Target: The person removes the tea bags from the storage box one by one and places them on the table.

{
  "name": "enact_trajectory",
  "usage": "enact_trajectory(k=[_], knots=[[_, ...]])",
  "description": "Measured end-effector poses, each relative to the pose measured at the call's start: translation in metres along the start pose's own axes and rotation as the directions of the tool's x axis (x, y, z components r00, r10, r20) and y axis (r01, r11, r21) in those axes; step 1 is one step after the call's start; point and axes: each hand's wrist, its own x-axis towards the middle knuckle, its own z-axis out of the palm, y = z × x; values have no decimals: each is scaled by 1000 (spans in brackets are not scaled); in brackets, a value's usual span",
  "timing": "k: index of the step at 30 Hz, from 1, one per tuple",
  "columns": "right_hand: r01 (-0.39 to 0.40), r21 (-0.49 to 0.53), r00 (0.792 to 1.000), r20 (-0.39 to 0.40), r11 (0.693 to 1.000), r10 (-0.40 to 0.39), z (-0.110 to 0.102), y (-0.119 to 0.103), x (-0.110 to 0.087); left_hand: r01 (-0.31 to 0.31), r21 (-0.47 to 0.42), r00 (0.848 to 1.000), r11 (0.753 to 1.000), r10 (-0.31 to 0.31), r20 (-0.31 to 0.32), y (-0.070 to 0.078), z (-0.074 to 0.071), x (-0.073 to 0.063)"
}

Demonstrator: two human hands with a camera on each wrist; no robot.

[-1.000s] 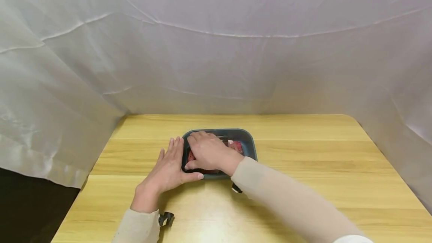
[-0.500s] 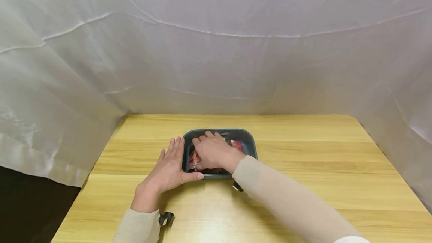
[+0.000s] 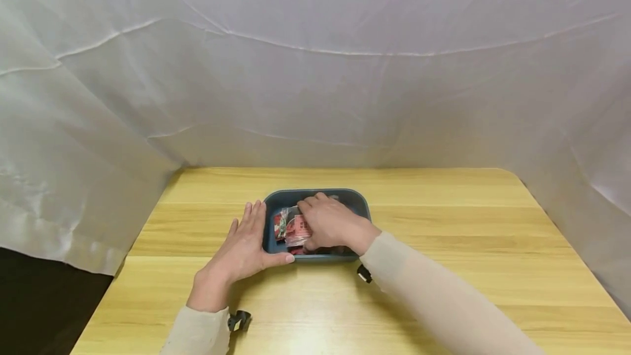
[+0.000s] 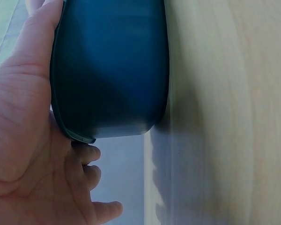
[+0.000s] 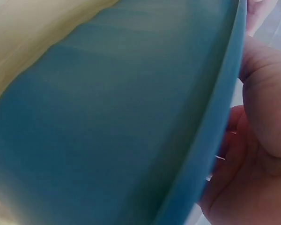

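Note:
A dark blue rectangular tray [image 3: 268,245] sits on the table with several small packets in it. My left hand [image 3: 241,245] rests at the tray's left end, its fingers straight along the side and the thumb on the front rim. In the left wrist view the tray's outer wall [image 4: 112,70] stands beside the palm. My right hand [image 3: 332,224] reaches into the tray with bent fingers, gripping a clear-wrapped red packet [image 3: 298,228]. Left of it lies another red and green packet [image 3: 279,227]. The tray wall hides the right fingertips in the right wrist view.
The tray stands on a light wooden table [image 3: 443,223]. Pale cloth [image 3: 315,97] hangs behind the table and at both sides. A small black device [image 3: 240,321] is by the left cuff and another black device [image 3: 364,274] by the right one.
My right hand has moved rightward inside the tray, and the clear-wrapped packet has shifted right with it. More of the tray's left part now shows. My left hand has stayed at the rim.

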Motion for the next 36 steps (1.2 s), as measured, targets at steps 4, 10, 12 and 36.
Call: enact_trajectory(k=[4, 10, 12, 36], knots=[[4, -10, 1000, -13, 1000, -4, 3, 6, -5, -2, 2, 1000, 1000, 2, 1, 1, 1, 1], [15, 4, 998, -59, 1000, -14, 8, 15, -11, -6, 2, 1000, 1000, 5, 4, 2, 2, 4], [20, 18, 997, -75, 1000, -18, 9, 17, -13, -9, 3, 1000, 1000, 9, 2, 3, 2, 5], [8, 130, 975, -223, 991, 21, -31, 85, -60, -6, 9, 1000, 1000, 6, 14, 2, 3, 7]])
